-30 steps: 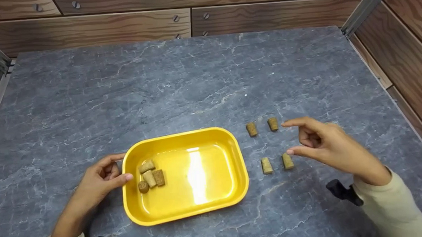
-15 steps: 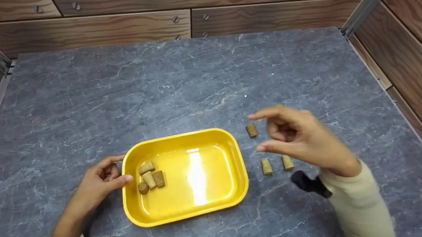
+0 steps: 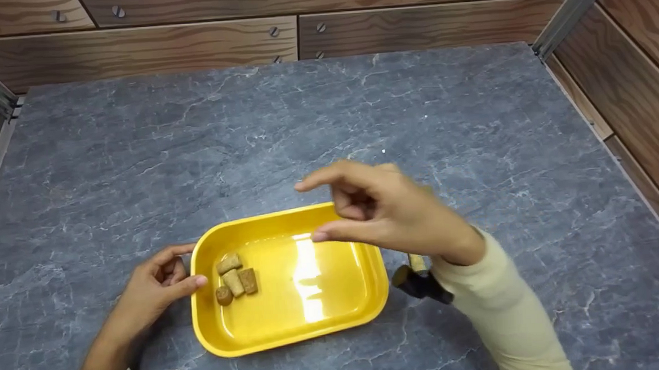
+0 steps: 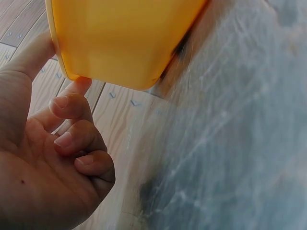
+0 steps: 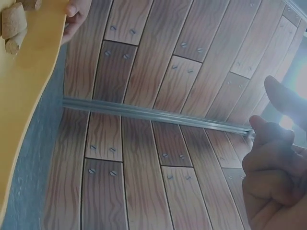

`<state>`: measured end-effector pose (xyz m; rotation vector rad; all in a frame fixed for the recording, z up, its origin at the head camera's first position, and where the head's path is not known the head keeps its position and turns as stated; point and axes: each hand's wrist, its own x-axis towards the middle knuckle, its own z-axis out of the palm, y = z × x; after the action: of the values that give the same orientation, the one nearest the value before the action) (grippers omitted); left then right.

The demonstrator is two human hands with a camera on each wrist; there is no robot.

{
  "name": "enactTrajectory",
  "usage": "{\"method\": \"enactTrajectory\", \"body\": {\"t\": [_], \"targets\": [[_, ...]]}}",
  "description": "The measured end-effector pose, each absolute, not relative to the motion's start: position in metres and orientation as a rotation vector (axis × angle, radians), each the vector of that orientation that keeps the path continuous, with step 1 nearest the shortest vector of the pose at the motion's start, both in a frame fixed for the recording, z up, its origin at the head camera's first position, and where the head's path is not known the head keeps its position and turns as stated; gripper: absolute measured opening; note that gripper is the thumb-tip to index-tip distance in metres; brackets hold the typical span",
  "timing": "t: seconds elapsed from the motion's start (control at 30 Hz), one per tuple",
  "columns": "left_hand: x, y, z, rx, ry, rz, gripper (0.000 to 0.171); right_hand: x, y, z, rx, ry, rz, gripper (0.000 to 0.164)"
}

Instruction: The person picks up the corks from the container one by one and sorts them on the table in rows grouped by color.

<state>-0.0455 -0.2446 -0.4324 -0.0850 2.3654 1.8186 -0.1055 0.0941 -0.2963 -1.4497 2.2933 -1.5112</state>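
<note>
My left hand [image 3: 160,278] holds the left end of a yellow plastic tray [image 3: 292,339], thumb on the rim and index finger against the outer wall. In the left wrist view its other fingers [image 4: 79,136] curl into the palm. Several cork stoppers [image 3: 247,280] lie grouped at the tray's left side. Over the tray's right part hovers my right hand [image 3: 390,207], thumb and index finger spread apart with nothing between them. Beyond that hand's wrist, one pale cork stopper [image 3: 417,261] partly shows on the table; the hand and sleeve hide others.
A grey marbled table [image 3: 203,146] spreads around the tray. Wood-patterned panels [image 3: 131,51] border it at the back and sides, with metal rails [image 3: 566,20] at the corners. Dark wrist mounts [image 3: 422,284] sit on both sleeves.
My right hand has swept left from beside the loose cork stoppers to above the tray, its thumb and index finger still apart. The left hand, tray and the corks inside have stayed put.
</note>
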Motion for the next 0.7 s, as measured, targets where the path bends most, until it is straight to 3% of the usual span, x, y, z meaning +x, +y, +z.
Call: {"method": "enactTrajectory", "body": {"t": [0.43, 0.7], "targets": [[-0.046, -0.244, -0.435, -0.077, 2.346, 1.854, 0.040, -0.115, 0.026, -0.325, -1.317, 2.317, -1.151, 0.043], [-0.046, -0.244, -0.434, -0.075, 2.355, 1.844, 0.040, -0.121, 0.008, -0.350, -1.146, 2.346, -0.857, 0.044]]}}
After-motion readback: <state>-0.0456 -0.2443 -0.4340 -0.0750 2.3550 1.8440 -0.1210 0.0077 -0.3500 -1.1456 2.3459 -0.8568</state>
